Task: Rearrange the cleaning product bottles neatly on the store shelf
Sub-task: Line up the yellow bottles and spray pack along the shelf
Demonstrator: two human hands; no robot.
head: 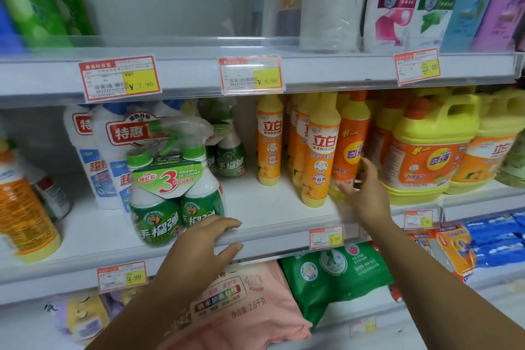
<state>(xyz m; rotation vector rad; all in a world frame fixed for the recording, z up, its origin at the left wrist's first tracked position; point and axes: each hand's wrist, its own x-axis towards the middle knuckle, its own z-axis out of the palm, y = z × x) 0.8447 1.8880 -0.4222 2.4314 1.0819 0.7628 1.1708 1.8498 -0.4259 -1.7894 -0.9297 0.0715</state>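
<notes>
— White store shelving with price tags along every rail. The middle shelf [270, 224] is where the work is.
— Dish soaps and cleaners, then. Where are the hands?
— The left hand [199, 244] lies on the front lip of that shelf. Its fingers are straight and loosely spread, holding nothing. I'd say it's there as a brace while the other arm reaches in.
— And the green twin-pack of sprayers [170, 199]?
— Just left of the left hand, right at the front edge and turned a bit askew. I can't tell whether it touches the hand or only stands beside it.
— The right hand [360, 190]?
— Deeper in, at the foot of an orange bottle [350, 148]. The thumb is up along the bottle's right side and the fingers stretch across its base. They're spread, not wrapped round it as far as I can see.
— Why that one?
— My guess is that it's crowded between the tall yellow bottle [319, 156] on the hand's left and the big handled jug [426, 150] on its right. Taking it low should keep a narrow bottle from tipping into its neighbours.
— Much left to do?
— Looks so. A bare stretch of shelf lies between the two hands, with one lone yellow bottle [270, 139] standing behind it.
</notes>
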